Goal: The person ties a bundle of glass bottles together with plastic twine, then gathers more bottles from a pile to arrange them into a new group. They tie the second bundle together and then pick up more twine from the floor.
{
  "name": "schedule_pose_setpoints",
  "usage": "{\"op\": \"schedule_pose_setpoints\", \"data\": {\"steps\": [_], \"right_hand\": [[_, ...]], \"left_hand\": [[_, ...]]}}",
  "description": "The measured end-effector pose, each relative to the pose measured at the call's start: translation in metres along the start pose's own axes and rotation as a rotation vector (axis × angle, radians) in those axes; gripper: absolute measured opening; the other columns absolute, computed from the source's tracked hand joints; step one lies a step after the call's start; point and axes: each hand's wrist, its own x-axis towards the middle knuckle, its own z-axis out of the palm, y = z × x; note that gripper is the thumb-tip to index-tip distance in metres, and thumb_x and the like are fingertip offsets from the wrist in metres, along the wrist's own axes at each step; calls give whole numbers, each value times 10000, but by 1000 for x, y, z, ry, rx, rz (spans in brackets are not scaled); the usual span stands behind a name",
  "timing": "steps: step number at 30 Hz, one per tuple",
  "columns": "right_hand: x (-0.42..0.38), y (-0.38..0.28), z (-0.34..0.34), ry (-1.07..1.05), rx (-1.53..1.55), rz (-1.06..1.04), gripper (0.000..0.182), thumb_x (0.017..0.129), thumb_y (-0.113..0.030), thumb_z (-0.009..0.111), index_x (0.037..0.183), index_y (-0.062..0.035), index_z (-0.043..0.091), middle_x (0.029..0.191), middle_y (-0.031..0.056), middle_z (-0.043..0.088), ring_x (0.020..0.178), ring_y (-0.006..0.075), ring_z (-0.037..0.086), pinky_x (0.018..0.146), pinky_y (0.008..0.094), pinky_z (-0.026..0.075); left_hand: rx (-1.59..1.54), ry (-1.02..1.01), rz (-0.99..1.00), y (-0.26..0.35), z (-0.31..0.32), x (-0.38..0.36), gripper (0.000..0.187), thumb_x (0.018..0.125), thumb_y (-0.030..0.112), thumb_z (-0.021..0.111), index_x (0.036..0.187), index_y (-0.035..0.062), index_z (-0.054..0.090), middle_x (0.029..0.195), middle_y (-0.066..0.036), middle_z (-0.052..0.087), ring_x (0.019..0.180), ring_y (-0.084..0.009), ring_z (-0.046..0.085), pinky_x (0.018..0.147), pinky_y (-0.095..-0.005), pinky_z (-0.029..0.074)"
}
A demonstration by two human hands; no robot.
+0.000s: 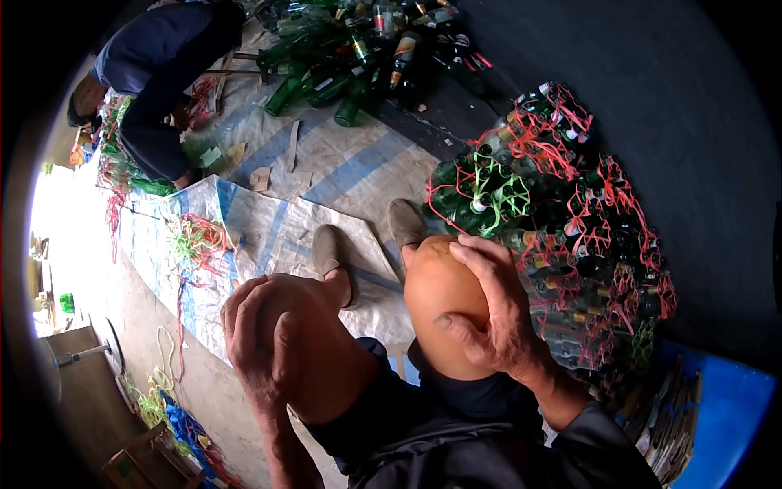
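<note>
Nearest, the left hand [262, 334] drapes over the bare left knee [326, 359] and the right hand [497, 310] spreads on the right knee [444, 301]; both are open, gripping no bottle. To the right, many glass bottles are tied in red and green plastic string bundles [505, 191], tight beside the dark wall [619, 81]. Farther off, green glass bottles [350, 106] lie loose, still untied. Room for moving lies between them and the brown shoes [326, 248], over a blue-striped white sheet [358, 175] with a raised, folded edge. Far left, another person [155, 57] bends low.
</note>
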Motion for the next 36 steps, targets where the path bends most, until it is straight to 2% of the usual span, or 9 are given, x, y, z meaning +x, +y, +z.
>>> {"op": "schedule_pose_setpoints", "data": {"steps": [5,10,14,22,24,26,28,32,36], "right_hand": [[-2,19,-2,-69,310,172,664,1121,-490,557,1538,27,547,1513,217,558,1441,373,529,1247,464,373],[-14,93,38,-182,630,777,633,1194,-466,329,1565,2,539,1576,174,576,1489,270,510,1266,357,344],[-33,138,82,-315,719,845,556,1168,-413,430,1559,-44,574,1563,85,590,1461,185,515,1242,357,370],[-71,168,127,-282,709,840,543,1152,-435,462,1559,-83,534,1516,121,564,1400,218,523,1178,403,415],[-98,174,144,-124,622,471,554,1148,-422,483,1579,-75,504,1537,132,545,1437,233,497,1197,418,406],[-117,178,156,-91,747,580,559,1146,-412,492,1586,-68,492,1559,134,531,1465,246,485,1215,431,397],[-82,142,121,-182,1078,1169,553,1148,-404,490,1583,-62,497,1582,128,519,1483,259,486,1235,444,388],[-84,119,76,-243,991,1001,534,1164,-422,440,1549,-63,529,1546,83,560,1452,232,530,1238,439,400],[-109,174,129,-109,1239,1189,540,1174,-474,425,1458,-66,636,1393,80,686,1368,208,608,1207,430,437]], "left_hand": [[-39,-30,5,-1,0,5,515,1001,367,698,1347,-14,694,1393,-197,663,1332,-372,615,1180,-483,440],[7,-43,63,1,2,6,487,1020,336,666,1349,-23,684,1373,-202,673,1307,-375,626,1175,-477,439],[8,-55,32,-2,0,3,434,1057,267,623,1372,-28,669,1392,-191,674,1326,-353,621,1180,-451,438],[138,0,-6,-12,-5,-6,454,1112,284,566,1438,-17,661,1457,-180,672,1372,-333,604,1207,-441,420],[146,8,-17,-18,-8,-9,481,1116,307,547,1447,-25,658,1467,-180,674,1376,-324,602,1215,-445,413],[156,36,-56,-19,-9,-12,492,1113,310,549,1454,-28,654,1472,-180,673,1378,-318,601,1215,-447,413],[108,52,-104,-20,-11,-14,503,1106,305,546,1469,-28,648,1491,-180,663,1399,-320,584,1228,-452,398],[-1,66,-147,-31,-14,-15,543,1111,345,500,1478,-31,639,1509,-189,647,1425,-331,560,1251,-459,369],[-116,33,-218,-36,-16,-12,639,1122,442,419,1523,-27,588,1541,-190,614,1448,-335,539,1264,-473,353]]}}
